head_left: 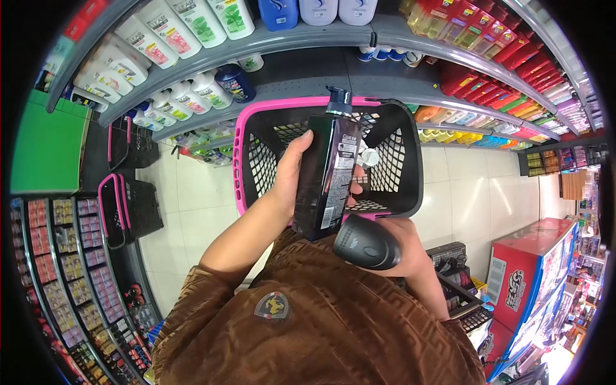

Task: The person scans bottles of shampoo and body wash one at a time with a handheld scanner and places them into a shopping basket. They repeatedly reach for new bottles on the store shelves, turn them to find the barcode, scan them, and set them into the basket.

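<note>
My left hand [290, 172] is wrapped round a tall black pump bottle [321, 170], which looks like shampoo. The bottle's printed label and barcode face right and up, and its dark pump points away from me. My fingertips show past its right edge. A black handheld barcode scanner [367, 244] sits in my closed right hand [412, 247], just right of the bottle's lower end. Beneath the bottle is a black shopping basket [414, 154] with a pink rim on its left side. A small white item [369, 156] shows inside it, partly hidden behind the bottle.
Ahead, shelves carry white shampoo bottles [186, 22], a dark blue pump bottle [235, 82] and red packages [459, 80]. Stacked baskets [138, 205] stand on the left by a rack of small packets [70, 256]. To the right is a red display case [523, 269].
</note>
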